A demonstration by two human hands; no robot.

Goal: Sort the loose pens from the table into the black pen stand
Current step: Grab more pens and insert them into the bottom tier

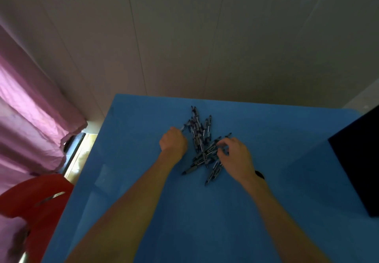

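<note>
I am looking down at a blue table (205, 211) that fills the lower middle of the frame, with a pale panelled wall (184, 37) above it. A loose pile of dark pens (202, 143) lies in the centre of the frame, crossing one another. My left hand (173, 141) sits just left of the pile, fingers curled into a fist around the end of one pen (183, 128) that pokes out from its top. My right hand (235, 158) rests on the lower right side of the pile, fingers half bent and spread, fingertips (220, 144) touching the pens; I cannot tell whether it grips any. A black box-like object (356, 160) stands at the right edge of the frame, well apart from the pile. A pink curtain (30, 108) hangs on the left, with a red chair (37, 197) at lower left.
</note>
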